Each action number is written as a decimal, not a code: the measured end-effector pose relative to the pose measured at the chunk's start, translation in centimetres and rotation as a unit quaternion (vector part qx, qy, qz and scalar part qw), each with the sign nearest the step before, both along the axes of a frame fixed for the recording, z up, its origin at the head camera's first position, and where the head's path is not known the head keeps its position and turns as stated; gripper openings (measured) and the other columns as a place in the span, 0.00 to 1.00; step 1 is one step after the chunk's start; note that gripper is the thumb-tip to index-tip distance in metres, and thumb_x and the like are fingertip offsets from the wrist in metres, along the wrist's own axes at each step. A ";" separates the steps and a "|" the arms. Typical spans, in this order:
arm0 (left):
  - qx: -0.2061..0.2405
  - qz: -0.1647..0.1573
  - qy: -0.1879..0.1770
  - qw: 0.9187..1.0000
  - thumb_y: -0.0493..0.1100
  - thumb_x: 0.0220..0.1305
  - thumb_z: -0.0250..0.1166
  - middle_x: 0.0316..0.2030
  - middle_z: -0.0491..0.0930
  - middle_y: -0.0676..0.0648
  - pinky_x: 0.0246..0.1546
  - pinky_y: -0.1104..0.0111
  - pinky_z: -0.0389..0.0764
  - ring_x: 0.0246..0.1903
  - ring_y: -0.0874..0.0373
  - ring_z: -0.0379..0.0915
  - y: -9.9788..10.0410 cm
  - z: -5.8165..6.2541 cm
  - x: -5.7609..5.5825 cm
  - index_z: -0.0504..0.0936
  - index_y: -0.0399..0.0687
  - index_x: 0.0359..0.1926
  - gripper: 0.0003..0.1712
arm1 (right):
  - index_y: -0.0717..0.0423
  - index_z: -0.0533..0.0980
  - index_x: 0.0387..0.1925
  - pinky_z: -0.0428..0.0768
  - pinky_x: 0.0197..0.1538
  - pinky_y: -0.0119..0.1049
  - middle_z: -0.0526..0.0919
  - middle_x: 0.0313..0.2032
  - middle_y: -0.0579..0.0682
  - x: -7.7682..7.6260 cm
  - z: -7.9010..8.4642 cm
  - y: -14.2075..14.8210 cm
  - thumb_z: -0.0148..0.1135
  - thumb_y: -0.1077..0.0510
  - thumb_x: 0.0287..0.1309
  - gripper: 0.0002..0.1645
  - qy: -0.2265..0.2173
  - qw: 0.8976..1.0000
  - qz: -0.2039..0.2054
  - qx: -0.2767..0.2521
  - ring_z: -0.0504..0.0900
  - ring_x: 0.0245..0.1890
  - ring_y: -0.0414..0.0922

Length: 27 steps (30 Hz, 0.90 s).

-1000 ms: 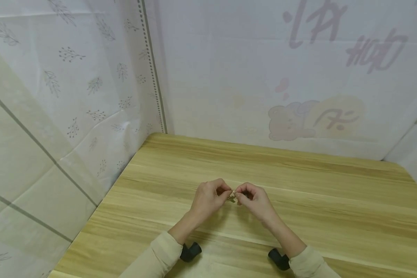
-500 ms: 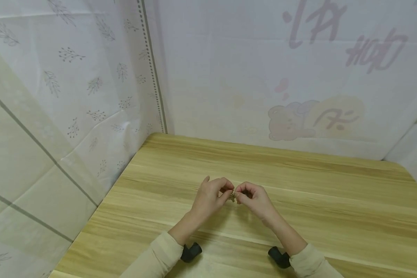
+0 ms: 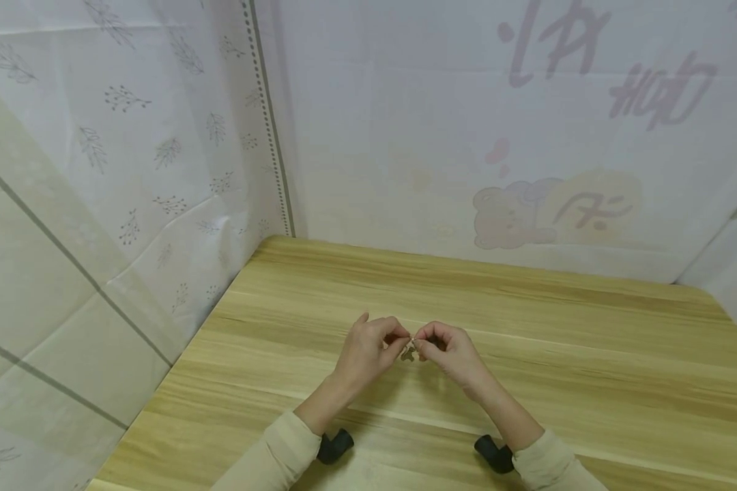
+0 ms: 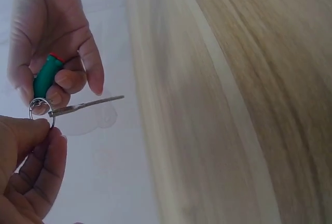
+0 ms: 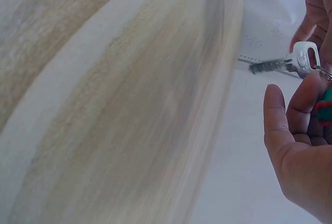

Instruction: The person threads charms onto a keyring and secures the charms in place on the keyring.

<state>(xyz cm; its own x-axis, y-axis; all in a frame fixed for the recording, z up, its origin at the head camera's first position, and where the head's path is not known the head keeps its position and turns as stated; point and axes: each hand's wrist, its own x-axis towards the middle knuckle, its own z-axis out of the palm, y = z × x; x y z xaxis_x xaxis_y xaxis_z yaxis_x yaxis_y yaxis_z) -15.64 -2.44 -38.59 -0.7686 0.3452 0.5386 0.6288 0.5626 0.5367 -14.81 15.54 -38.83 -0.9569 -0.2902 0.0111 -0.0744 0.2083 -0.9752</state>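
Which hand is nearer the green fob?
Right. The right hand grips the green fob; the left hand pinches the key ring just off the fob's end.

key (image 5: 289,64) in both wrist close-ups

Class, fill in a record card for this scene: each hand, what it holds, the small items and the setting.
Left hand: pinches the ring
Right hand: holds the fob
Fob colour: green, red at one end
Key: metal, at the ring; whether fully threaded, unclear
Sleeves: cream, on both arms
Surface: wood-grain table, below the hands
Backdrop: pale printed cloth, behind the table
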 end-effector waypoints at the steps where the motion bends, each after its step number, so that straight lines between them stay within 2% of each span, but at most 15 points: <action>1: 0.013 -0.002 -0.022 1.000 0.34 0.53 0.69 0.23 0.84 0.53 0.51 0.42 0.72 0.22 0.67 0.78 0.0 0.0 0.0 0.82 0.47 0.27 0.05 | 0.68 0.75 0.37 0.77 0.36 0.33 0.77 0.31 0.53 0.0 0.0 0.0 0.57 0.63 0.61 0.09 -0.002 1.000 0.001 -0.001 0.76 0.29 0.39; 4: 0.049 -0.004 -0.089 0.995 0.34 0.55 0.68 0.23 0.84 0.52 0.39 0.57 0.82 0.23 0.66 0.78 0.0 0.0 0.1 0.83 0.46 0.27 0.03 | 0.68 0.74 0.37 0.77 0.37 0.34 0.77 0.32 0.55 0.1 0.0 0.0 0.57 0.62 0.61 0.09 -0.006 1.000 0.003 -0.001 0.76 0.30 0.40; 7: 0.075 -0.004 -0.148 0.986 0.35 0.57 0.67 0.25 0.84 0.51 0.25 0.73 0.79 0.24 0.64 0.79 -0.1 0.1 0.2 0.83 0.45 0.28 0.03 | 0.68 0.74 0.37 0.76 0.37 0.34 0.77 0.32 0.56 0.1 0.0 0.0 0.57 0.62 0.61 0.10 -0.009 1.000 0.004 0.002 0.76 0.30 0.40; 9: 0.080 -0.002 -0.167 0.983 0.36 0.57 0.66 0.25 0.84 0.50 0.24 0.77 0.76 0.24 0.64 0.78 -0.2 0.1 0.2 0.83 0.45 0.28 0.02 | 0.68 0.74 0.37 0.76 0.36 0.34 0.77 0.32 0.54 0.1 0.1 0.0 0.57 0.62 0.61 0.10 -0.010 1.000 0.006 0.006 0.76 0.30 0.40; 11: 0.078 -0.003 -0.172 0.982 0.36 0.57 0.66 0.25 0.84 0.50 0.24 0.77 0.76 0.24 0.64 0.78 -0.2 0.1 0.2 0.82 0.46 0.28 0.02 | 0.68 0.74 0.37 0.75 0.35 0.33 0.76 0.30 0.52 0.1 0.1 -0.1 0.57 0.62 0.61 0.10 -0.011 1.000 0.008 0.008 0.75 0.30 0.41; 13: 0.065 -0.009 -0.158 0.985 0.35 0.57 0.66 0.25 0.83 0.51 0.26 0.76 0.77 0.24 0.65 0.78 -0.2 0.1 0.2 0.82 0.45 0.29 0.02 | 0.68 0.74 0.36 0.74 0.34 0.33 0.76 0.29 0.50 0.1 0.2 -0.1 0.57 0.62 0.61 0.09 -0.012 1.000 0.011 0.010 0.74 0.29 0.40; 14: 0.052 -0.011 -0.140 0.989 0.36 0.57 0.66 0.25 0.83 0.51 0.27 0.74 0.78 0.25 0.65 0.78 -0.1 0.1 0.2 0.82 0.45 0.30 0.02 | 0.68 0.74 0.36 0.73 0.34 0.33 0.75 0.28 0.48 0.2 0.2 -0.1 0.57 0.62 0.61 0.09 -0.013 1.000 0.013 0.010 0.74 0.29 0.40; 17: 0.007 -0.019 -0.054 0.998 0.35 0.56 0.67 0.26 0.84 0.52 0.40 0.62 0.81 0.27 0.65 0.79 0.0 0.1 0.2 0.81 0.46 0.32 0.03 | 0.69 0.73 0.36 0.73 0.35 0.33 0.75 0.28 0.48 0.2 0.3 -0.1 0.56 0.62 0.61 0.09 -0.014 1.000 0.018 0.006 0.74 0.29 0.40; 19: -0.015 -0.020 0.010 1.000 0.35 0.55 0.68 0.27 0.84 0.52 0.47 0.52 0.78 0.28 0.65 0.79 0.0 0.1 0.1 0.81 0.47 0.32 0.05 | 0.69 0.73 0.36 0.74 0.36 0.33 0.76 0.28 0.48 0.1 0.4 -0.1 0.56 0.63 0.61 0.10 -0.012 1.000 0.019 0.003 0.74 0.29 0.40; 21: -0.022 -0.017 0.053 0.998 0.34 0.52 0.70 0.27 0.84 0.53 0.51 0.45 0.73 0.28 0.65 0.80 0.1 0.1 0.0 0.81 0.48 0.31 0.07 | 0.69 0.73 0.36 0.74 0.37 0.33 0.76 0.29 0.49 0.0 0.5 0.0 0.55 0.63 0.62 0.10 -0.008 1.000 0.019 0.001 0.75 0.29 0.40; 24: -0.015 -0.016 0.063 0.998 0.33 0.50 0.71 0.26 0.84 0.52 0.51 0.43 0.72 0.26 0.64 0.79 0.0 0.1 0.0 0.82 0.47 0.29 0.07 | 0.71 0.73 0.37 0.75 0.37 0.34 0.76 0.29 0.51 0.0 0.5 0.0 0.56 0.63 0.62 0.10 -0.007 1.000 0.017 -0.001 0.75 0.29 0.39; 27: -0.009 -0.011 0.034 0.999 0.33 0.51 0.71 0.25 0.84 0.53 0.52 0.43 0.72 0.25 0.65 0.79 0.0 0.2 0.0 0.82 0.47 0.28 0.06 | 0.72 0.73 0.37 0.77 0.38 0.35 0.77 0.30 0.53 -0.1 0.5 0.0 0.56 0.63 0.62 0.11 -0.009 1.000 0.017 -0.005 0.76 0.29 0.39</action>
